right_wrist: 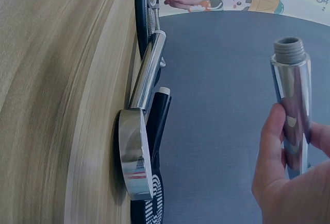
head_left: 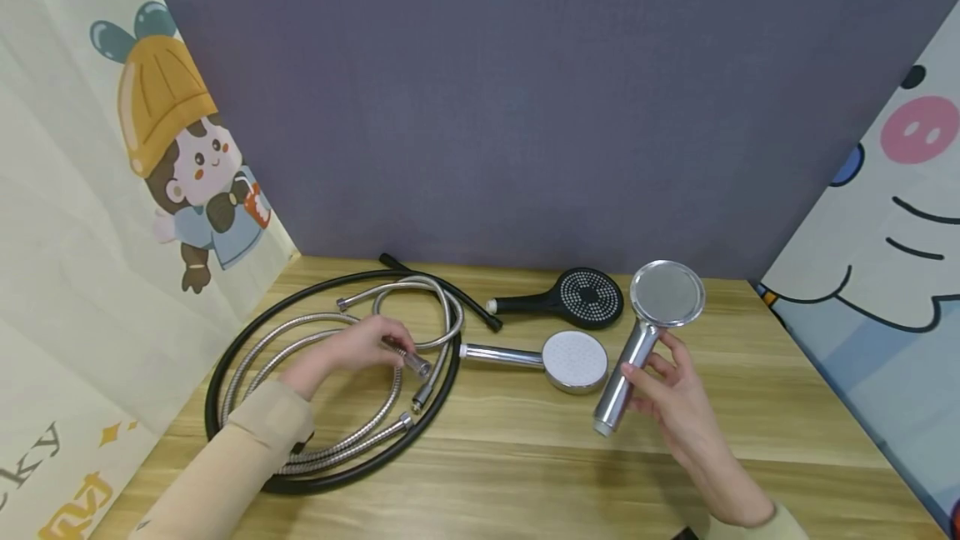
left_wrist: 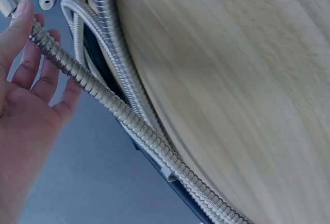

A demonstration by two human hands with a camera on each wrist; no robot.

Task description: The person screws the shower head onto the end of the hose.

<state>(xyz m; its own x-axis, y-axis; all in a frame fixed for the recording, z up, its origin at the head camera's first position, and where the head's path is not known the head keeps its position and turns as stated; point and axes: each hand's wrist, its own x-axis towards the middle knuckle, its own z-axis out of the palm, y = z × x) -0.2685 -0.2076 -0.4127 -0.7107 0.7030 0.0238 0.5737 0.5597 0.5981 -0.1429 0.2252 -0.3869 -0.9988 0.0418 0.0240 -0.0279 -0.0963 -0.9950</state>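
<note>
My left hand (head_left: 369, 343) holds a silver metal shower hose near its end, above the coils. The hose's smooth connector (head_left: 417, 365) sticks out past the fingertips toward the right, and its open end shows in the right wrist view. From the fingers, the ribbed hose (left_wrist: 121, 112) slants down in the left wrist view. In my right hand (head_left: 675, 394) is a chrome shower head (head_left: 667, 293), gripped by the handle with its round face up and away. The grey threaded end (right_wrist: 290, 50) of that handle is bare and apart from the connector.
Between the hands lie a chrome shower head with a white face (head_left: 574, 359) and, behind it, a black shower head (head_left: 590, 298). A black hose (head_left: 213, 394) loops around several silver coils on the left of the wooden table (head_left: 525, 473). A grey panel (head_left: 480, 107) rises behind.
</note>
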